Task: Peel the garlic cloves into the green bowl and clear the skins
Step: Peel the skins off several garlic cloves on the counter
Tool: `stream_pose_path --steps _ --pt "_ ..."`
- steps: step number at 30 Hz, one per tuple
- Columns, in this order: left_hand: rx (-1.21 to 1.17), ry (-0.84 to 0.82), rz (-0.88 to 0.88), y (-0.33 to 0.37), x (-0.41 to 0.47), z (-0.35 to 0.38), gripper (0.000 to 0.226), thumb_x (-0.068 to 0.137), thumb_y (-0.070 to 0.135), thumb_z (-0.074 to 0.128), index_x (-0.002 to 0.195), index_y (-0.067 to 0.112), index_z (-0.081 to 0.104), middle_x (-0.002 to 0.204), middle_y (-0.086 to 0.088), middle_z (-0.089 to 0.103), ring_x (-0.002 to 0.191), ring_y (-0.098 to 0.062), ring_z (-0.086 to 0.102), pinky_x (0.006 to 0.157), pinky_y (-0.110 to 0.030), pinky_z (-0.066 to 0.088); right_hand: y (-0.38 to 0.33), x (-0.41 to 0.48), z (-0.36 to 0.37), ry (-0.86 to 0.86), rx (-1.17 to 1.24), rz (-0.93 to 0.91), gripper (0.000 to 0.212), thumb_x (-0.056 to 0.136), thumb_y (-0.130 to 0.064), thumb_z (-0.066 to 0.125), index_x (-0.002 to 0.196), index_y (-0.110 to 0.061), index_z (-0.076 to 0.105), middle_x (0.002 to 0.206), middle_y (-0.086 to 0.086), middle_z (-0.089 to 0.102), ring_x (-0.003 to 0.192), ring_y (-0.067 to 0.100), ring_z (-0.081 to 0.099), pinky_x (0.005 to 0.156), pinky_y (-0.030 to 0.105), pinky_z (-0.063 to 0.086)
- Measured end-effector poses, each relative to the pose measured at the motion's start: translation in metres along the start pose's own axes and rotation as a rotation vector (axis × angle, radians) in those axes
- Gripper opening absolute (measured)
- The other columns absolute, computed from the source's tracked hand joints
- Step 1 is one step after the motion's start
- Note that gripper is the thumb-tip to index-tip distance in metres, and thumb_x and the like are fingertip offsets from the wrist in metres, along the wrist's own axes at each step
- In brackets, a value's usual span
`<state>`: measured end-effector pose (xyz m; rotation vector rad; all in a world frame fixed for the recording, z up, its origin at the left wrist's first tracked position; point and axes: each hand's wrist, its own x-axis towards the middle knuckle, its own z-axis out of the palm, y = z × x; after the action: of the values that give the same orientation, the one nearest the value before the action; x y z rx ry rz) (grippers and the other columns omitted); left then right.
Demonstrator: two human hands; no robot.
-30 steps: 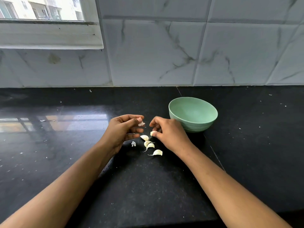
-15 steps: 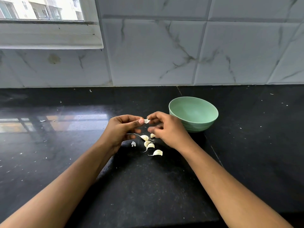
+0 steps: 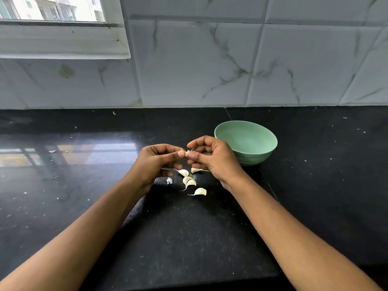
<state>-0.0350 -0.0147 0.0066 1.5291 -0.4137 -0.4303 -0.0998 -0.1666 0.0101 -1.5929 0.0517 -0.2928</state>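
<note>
My left hand (image 3: 156,162) and my right hand (image 3: 212,158) meet above the black counter and both pinch one small garlic clove (image 3: 186,153) between their fingertips. Below them several unpeeled cloves lie loose on the counter, among them one (image 3: 200,191) nearest me and one (image 3: 183,172) under my left fingers. A scrap of white skin (image 3: 169,180) lies left of the cloves. The green bowl (image 3: 262,152) stands just right of my right hand; what shows of its inside holds nothing.
The black stone counter (image 3: 210,238) runs to a marble-tiled wall (image 3: 210,59) at the back. A window sill (image 3: 63,43) sits at the upper left. Small white flecks dot the counter on both sides.
My right hand rose from the cloves on the counter and came to my left hand. Both hands now pinch the same clove, held higher than before.
</note>
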Motion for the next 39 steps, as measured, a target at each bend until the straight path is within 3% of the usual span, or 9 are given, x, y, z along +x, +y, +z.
stream_pose_path --steps 6,11,17,24,28,33,39 --pt "-0.117 -0.091 -0.079 0.0019 0.0009 -0.0034 0.022 0.069 0.02 0.067 0.088 0.01 0.069 0.079 -0.003 0.072 0.058 -0.007 0.064 0.046 -0.017 0.048 -0.0031 0.0002 -0.001 -0.047 -0.089 -0.093 0.018 0.083 0.002 0.067 0.09 -0.014 0.063 0.07 0.0 0.06 0.062 0.007 0.063 0.06 0.018 0.055" --pt "-0.14 -0.07 -0.021 0.0015 -0.0007 -0.0027 0.017 0.067 0.016 0.069 0.084 0.012 0.071 0.071 -0.003 0.07 0.056 -0.007 0.064 0.046 -0.015 0.049 -0.0025 -0.0009 -0.0003 0.009 -0.13 -0.126 0.018 0.083 -0.001 0.069 0.092 -0.016 0.063 0.072 0.001 0.063 0.063 0.013 0.063 0.06 0.02 0.055" --pt "-0.12 -0.007 0.092 0.0056 -0.0023 -0.0002 0.02 0.065 0.014 0.072 0.084 0.01 0.069 0.064 -0.001 0.069 0.054 -0.007 0.064 0.048 -0.016 0.049 -0.0046 -0.0026 0.0016 -0.045 0.095 0.001 0.017 0.087 0.003 0.061 0.097 -0.011 0.061 0.075 0.003 0.063 0.059 0.007 0.063 0.057 0.022 0.056" --pt "-0.109 0.012 0.042 0.0017 -0.0038 0.0039 0.021 0.065 0.02 0.072 0.085 0.013 0.07 0.065 0.001 0.069 0.056 -0.007 0.064 0.046 -0.016 0.046 -0.0043 -0.0016 0.0005 -0.012 0.055 0.053 0.013 0.083 0.004 0.064 0.081 -0.008 0.065 0.062 0.0 0.064 0.054 0.007 0.061 0.056 0.021 0.055" --pt "-0.083 0.027 0.007 0.0013 -0.0034 0.0047 0.02 0.065 0.023 0.071 0.083 0.015 0.071 0.062 0.008 0.066 0.052 -0.002 0.055 0.048 -0.017 0.036 -0.0017 -0.0016 0.0022 0.027 -0.112 -0.003 0.013 0.084 0.002 0.066 0.078 -0.01 0.065 0.066 0.006 0.062 0.056 0.012 0.06 0.056 0.027 0.055" --pt "-0.077 0.01 0.019 0.0013 -0.0031 0.0038 0.017 0.066 0.021 0.071 0.082 0.015 0.07 0.061 0.009 0.063 0.049 -0.001 0.048 0.042 -0.014 0.031 -0.0038 -0.0051 0.0063 -0.05 0.001 0.15 0.011 0.089 -0.002 0.059 0.081 -0.009 0.062 0.063 0.001 0.059 0.049 0.009 0.056 0.043 0.021 0.047" --pt "-0.216 0.108 0.005 0.0042 0.0 -0.0006 0.007 0.077 0.016 0.068 0.082 0.021 0.07 0.072 0.008 0.068 0.054 -0.003 0.06 0.043 -0.014 0.039 -0.0076 -0.0061 0.0011 -0.163 -0.342 0.057 0.009 0.083 -0.003 0.067 0.076 -0.01 0.066 0.065 0.007 0.06 0.051 0.008 0.051 0.039 0.017 0.039"
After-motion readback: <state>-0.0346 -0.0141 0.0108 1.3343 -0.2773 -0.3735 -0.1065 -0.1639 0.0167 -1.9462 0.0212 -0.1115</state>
